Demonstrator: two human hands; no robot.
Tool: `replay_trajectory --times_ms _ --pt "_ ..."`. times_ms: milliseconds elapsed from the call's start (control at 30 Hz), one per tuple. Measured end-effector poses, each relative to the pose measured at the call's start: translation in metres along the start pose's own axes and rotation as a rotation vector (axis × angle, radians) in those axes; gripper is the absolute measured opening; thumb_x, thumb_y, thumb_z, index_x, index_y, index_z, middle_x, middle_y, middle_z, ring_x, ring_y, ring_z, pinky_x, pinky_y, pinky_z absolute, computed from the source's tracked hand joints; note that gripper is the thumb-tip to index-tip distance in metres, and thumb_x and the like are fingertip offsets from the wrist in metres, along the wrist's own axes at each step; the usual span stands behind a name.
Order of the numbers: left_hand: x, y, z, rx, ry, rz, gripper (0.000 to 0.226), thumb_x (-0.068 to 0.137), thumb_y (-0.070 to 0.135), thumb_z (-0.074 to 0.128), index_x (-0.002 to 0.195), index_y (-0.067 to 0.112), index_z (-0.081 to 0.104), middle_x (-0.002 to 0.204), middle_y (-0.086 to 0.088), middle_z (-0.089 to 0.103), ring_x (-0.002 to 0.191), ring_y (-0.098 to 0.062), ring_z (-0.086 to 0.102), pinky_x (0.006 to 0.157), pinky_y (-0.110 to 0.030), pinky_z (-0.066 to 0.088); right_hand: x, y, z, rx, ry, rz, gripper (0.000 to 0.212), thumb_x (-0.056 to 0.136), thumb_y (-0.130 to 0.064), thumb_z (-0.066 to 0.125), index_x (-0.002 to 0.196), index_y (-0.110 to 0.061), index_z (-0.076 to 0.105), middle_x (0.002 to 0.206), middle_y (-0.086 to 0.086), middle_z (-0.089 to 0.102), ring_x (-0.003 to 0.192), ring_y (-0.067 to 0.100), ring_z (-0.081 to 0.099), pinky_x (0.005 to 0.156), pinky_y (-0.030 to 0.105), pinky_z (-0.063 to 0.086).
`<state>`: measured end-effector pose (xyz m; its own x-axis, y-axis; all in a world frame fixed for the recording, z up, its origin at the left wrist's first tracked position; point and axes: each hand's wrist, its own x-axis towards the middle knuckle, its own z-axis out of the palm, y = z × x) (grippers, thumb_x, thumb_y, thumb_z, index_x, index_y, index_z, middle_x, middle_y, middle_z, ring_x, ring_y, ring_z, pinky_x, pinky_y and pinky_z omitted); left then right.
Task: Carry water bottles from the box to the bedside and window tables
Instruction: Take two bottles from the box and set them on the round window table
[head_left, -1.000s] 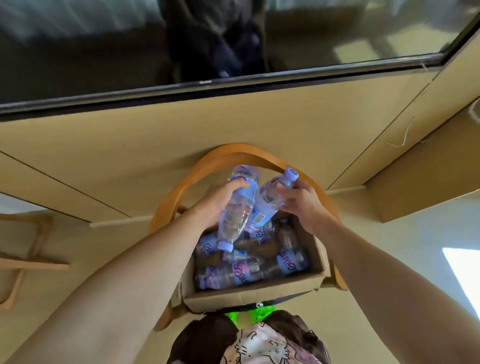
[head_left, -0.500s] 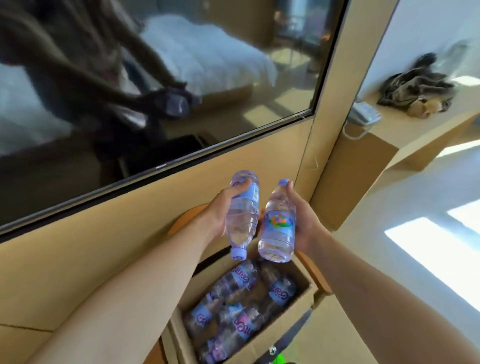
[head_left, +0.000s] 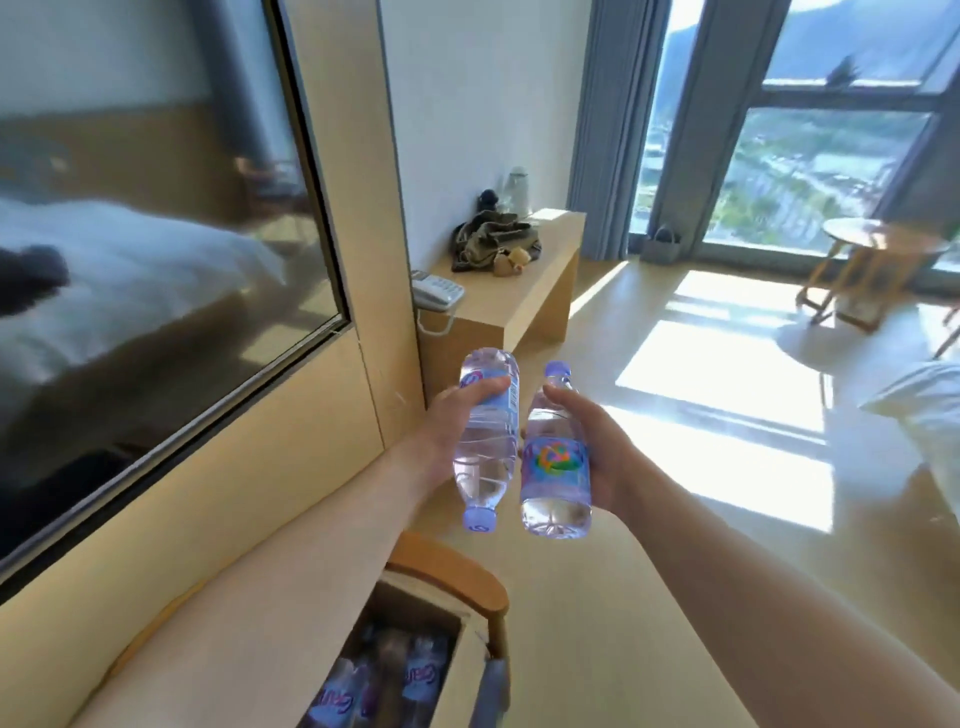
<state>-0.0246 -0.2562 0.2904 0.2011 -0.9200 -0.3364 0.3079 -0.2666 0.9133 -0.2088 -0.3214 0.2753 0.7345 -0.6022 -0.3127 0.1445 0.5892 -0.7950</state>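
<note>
My left hand grips a clear water bottle upside down, its purple cap pointing at the floor. My right hand holds a second water bottle upright, cap on top, coloured label facing me. The two bottles hang side by side at chest height, almost touching. Below them at the bottom edge sits the cardboard box on a wooden chair, with several more bottles lying inside. A round wooden table stands by the window at the far right.
A large wall-mounted screen fills the left. Ahead, a low wooden desk carries a white phone, a crumpled bag and a kettle. White bedding juts in at the right. Sunlit wooden floor stretches toward the curtains and glass door.
Both hands have lifted the two bottles up out of the box. My view has swung up and to the right, from the box to the room and window.
</note>
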Motion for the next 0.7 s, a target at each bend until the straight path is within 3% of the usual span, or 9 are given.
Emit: replay_trajectory --times_ms 133,267,367,500,700 --pt "0.040 0.012 0.085 0.042 -0.184 -0.011 0.045 0.085 0.034 0.077 0.115 0.003 0.068 0.087 -0.017 0.066 0.069 -0.030 0.068 0.060 -0.034 0.057 -0.032 -0.043 -0.069 0.005 0.127 -0.137 0.033 0.083 -0.043 0.077 0.094 -0.015 0.064 0.092 0.018 0.070 0.075 0.034 0.070 0.073 0.041 0.058" --pt "0.083 0.013 0.173 0.092 -0.268 0.015 0.061 0.082 0.036 0.079 0.127 0.000 0.064 0.103 -0.022 0.064 0.091 -0.037 0.065 0.080 -0.043 0.055 -0.061 -0.085 -0.143 0.069 0.153 -0.215 0.031 0.083 -0.044 0.077 0.087 -0.014 0.067 0.085 0.016 0.071 0.071 0.031 0.070 0.070 0.038 0.058" --pt "0.120 0.011 0.240 0.106 -0.319 0.015 0.048 0.083 0.034 0.080 0.116 0.001 0.068 0.099 -0.022 0.062 0.083 -0.034 0.065 0.075 -0.041 0.057 -0.081 -0.119 -0.202 0.091 0.201 -0.243 0.032 0.081 -0.046 0.078 0.079 -0.014 0.076 0.083 0.014 0.071 0.070 0.029 0.071 0.069 0.036 0.059" --pt "0.162 0.007 0.325 0.068 -0.391 -0.043 0.029 0.085 0.029 0.079 0.099 0.006 0.070 0.078 -0.016 0.067 0.061 -0.027 0.068 0.058 -0.032 0.059 -0.104 -0.162 -0.280 0.078 0.338 -0.278 0.033 0.076 -0.047 0.083 0.078 -0.016 0.071 0.087 0.013 0.064 0.072 0.029 0.064 0.075 0.039 0.056" --pt "0.221 -0.004 0.419 0.085 -0.476 -0.187 0.042 0.083 0.035 0.079 0.107 0.006 0.062 0.076 -0.012 0.061 0.059 -0.025 0.062 0.056 -0.030 0.054 -0.130 -0.209 -0.371 0.153 0.390 -0.314 0.034 0.079 -0.044 0.083 0.087 -0.018 0.064 0.088 0.012 0.063 0.073 0.029 0.064 0.078 0.040 0.057"
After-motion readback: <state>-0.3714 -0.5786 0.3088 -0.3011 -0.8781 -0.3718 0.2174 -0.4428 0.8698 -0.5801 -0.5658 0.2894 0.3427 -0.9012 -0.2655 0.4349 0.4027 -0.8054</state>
